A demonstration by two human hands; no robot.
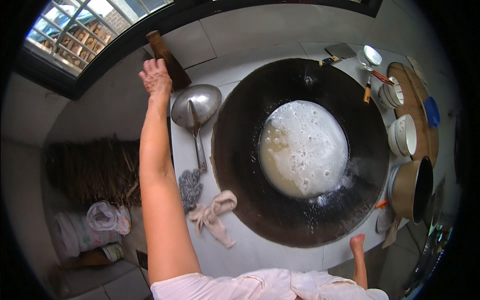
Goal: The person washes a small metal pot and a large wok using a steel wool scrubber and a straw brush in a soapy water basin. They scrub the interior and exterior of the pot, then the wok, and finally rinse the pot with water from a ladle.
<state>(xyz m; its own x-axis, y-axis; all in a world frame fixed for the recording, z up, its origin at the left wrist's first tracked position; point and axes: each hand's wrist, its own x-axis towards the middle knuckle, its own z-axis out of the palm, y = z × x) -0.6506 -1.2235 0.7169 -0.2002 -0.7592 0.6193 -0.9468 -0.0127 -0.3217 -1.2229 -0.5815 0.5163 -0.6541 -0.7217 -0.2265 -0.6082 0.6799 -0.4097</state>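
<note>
My left hand (155, 78) is stretched out at the upper left, its back to the camera and fingers extended, beside a brown bamboo or wooden tube-like object (168, 60) leaning at the wall; whether they touch is unclear. Below it lies a large metal ladle (197, 107), bowl upside down. A big dark wok (240, 150) is set into the tiled counter and holds cloudy, foaming liquid (307, 146). My right hand (357, 242) is by the counter's front edge, right of centre; its fingers are hard to make out.
A grey scourer (190, 187) and a twisted cloth (215, 215) lie left of the wok. On the right stand bowls (403, 135), a deep pot (407, 189) and a round wooden board (412, 101). A cleaver (339, 51) lies behind. Straw (93, 168) and bags (84, 232) are on the floor.
</note>
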